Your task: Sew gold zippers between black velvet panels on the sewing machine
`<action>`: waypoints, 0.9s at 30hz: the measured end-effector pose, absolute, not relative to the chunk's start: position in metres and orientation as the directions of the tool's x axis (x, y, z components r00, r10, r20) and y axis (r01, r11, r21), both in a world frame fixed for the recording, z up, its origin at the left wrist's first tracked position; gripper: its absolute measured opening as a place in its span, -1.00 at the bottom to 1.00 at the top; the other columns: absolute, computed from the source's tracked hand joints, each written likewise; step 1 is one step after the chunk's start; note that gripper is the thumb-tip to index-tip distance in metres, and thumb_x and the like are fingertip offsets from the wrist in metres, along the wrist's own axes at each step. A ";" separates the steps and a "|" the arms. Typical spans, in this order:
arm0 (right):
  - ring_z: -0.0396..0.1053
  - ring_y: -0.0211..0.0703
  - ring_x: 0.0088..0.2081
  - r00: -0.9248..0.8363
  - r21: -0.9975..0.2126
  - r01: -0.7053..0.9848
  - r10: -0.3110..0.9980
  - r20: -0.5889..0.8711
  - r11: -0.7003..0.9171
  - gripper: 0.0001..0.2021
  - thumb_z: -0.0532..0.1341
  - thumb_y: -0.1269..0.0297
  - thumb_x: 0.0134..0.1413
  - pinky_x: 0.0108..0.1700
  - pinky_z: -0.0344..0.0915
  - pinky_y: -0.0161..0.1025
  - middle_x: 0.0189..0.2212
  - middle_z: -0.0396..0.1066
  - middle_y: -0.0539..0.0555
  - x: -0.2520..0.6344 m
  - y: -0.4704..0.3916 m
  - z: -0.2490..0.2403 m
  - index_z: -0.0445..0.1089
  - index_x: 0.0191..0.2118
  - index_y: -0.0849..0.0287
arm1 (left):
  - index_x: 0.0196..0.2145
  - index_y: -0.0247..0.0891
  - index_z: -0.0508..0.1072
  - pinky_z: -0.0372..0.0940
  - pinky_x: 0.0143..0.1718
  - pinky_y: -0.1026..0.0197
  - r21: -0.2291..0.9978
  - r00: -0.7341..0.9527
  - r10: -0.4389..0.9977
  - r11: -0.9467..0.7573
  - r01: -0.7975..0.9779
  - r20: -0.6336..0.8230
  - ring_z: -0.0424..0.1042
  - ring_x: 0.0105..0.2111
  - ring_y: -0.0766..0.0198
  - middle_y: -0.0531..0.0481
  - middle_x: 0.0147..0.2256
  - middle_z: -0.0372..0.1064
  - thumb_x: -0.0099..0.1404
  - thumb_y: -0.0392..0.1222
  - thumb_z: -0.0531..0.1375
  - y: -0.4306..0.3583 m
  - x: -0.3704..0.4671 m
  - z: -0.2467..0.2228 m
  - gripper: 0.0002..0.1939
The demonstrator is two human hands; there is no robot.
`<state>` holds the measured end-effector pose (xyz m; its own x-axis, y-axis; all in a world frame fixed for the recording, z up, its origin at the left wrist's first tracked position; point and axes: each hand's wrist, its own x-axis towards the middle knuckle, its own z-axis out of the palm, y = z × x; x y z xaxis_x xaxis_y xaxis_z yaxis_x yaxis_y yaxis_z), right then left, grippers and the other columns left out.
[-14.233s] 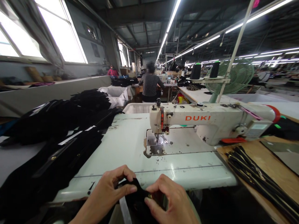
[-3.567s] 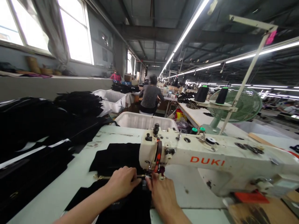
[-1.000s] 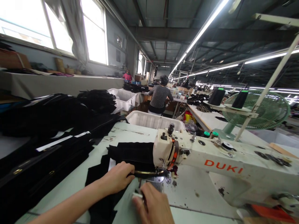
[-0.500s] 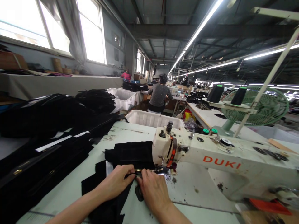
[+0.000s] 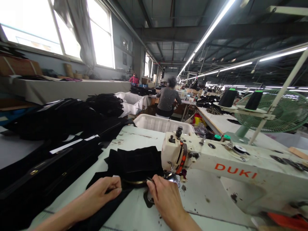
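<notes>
We work at a long pale sewing table [image 5: 134, 221], and the largest thing on it is the white DUKI sewing machine [image 5: 231, 170], its head standing over the work in front of us. To our left, stacks of black cut pieces [image 5: 55, 128] crowd the table edge, some touching the near end of our own cloth; beyond the machine sit a white bin [image 5: 163, 123], a green fan [image 5: 274, 112] and two dark thread cones [image 5: 227, 98], and a co-worker [image 5: 167, 99] sits well apart with their back to us. The black fabric piece [image 5: 134, 162] lies flat under the machine head, with a brass-toothed zipper [image 5: 134, 182] along its near edge, running toward the presser foot [image 5: 171, 175]. We judge the seam as partly run: fabric is bunched behind the needle, while a stretch of zipper at the left is yet to be fed. Our left hand [image 5: 101, 195] presses down flat on the fabric, fingers curled, beside the zipper's free end. Our right hand [image 5: 163, 200] pinches the zipper tape just before the foot, fingertips pressed together. The near stacks leave little room to the left.
</notes>
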<state>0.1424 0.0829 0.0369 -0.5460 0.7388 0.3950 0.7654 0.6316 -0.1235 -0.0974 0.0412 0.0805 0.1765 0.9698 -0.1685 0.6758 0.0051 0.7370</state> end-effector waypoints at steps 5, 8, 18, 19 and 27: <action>0.45 -0.09 -0.42 -0.532 -0.138 0.749 0.712 0.458 0.648 -0.83 0.13 0.25 0.36 -0.45 0.07 -0.17 -0.45 0.41 -0.05 0.131 0.074 0.039 0.25 -0.32 0.08 | -0.46 -0.19 0.23 0.11 -0.35 0.23 0.745 0.167 0.971 0.016 0.667 -0.171 0.15 -0.38 0.22 0.11 -0.45 0.13 0.29 0.16 0.01 0.034 -0.095 0.080 -0.63; 0.43 -0.04 -0.40 -0.544 -0.069 0.754 0.679 0.492 0.654 -0.86 0.27 0.27 0.24 -0.43 0.13 -0.15 -0.42 0.41 -0.02 0.120 0.073 0.033 0.27 -0.29 0.10 | -0.47 -0.19 0.22 0.09 -0.35 0.22 0.741 0.149 0.975 0.021 0.671 -0.162 0.13 -0.40 0.22 0.11 -0.46 0.12 0.29 0.16 0.01 0.036 -0.091 0.082 -0.62; 0.39 -0.04 -0.42 -0.591 -0.007 0.736 0.647 0.482 0.677 -0.83 0.31 0.36 0.19 -0.45 0.15 -0.15 -0.46 0.38 0.00 0.113 0.078 0.030 0.28 -0.35 0.12 | -0.47 -0.19 0.20 0.12 -0.34 0.22 0.763 0.129 0.980 0.035 0.646 -0.154 0.15 -0.39 0.22 0.11 -0.46 0.12 0.28 0.17 0.01 0.032 -0.087 0.082 -0.62; 0.39 -0.04 -0.41 -0.593 -0.006 0.735 0.647 0.479 0.678 -0.83 0.31 0.37 0.20 -0.45 0.15 -0.16 -0.46 0.39 0.01 0.113 0.078 0.030 0.28 -0.35 0.12 | -0.47 -0.19 0.21 0.12 -0.34 0.21 0.764 0.128 0.980 0.035 0.645 -0.152 0.15 -0.39 0.22 0.11 -0.47 0.12 0.28 0.16 0.01 0.032 -0.085 0.082 -0.62; 0.40 -0.09 -0.45 -0.563 -0.062 0.748 0.682 0.467 0.661 -0.81 0.25 0.36 0.26 -0.48 0.04 -0.18 -0.50 0.40 -0.03 0.119 0.080 0.031 0.27 -0.39 0.09 | -0.44 -0.21 0.26 0.16 -0.35 0.24 0.792 0.136 0.979 0.039 0.610 -0.152 0.16 -0.38 0.22 0.09 -0.43 0.15 0.33 0.22 0.04 0.018 -0.124 0.093 -0.57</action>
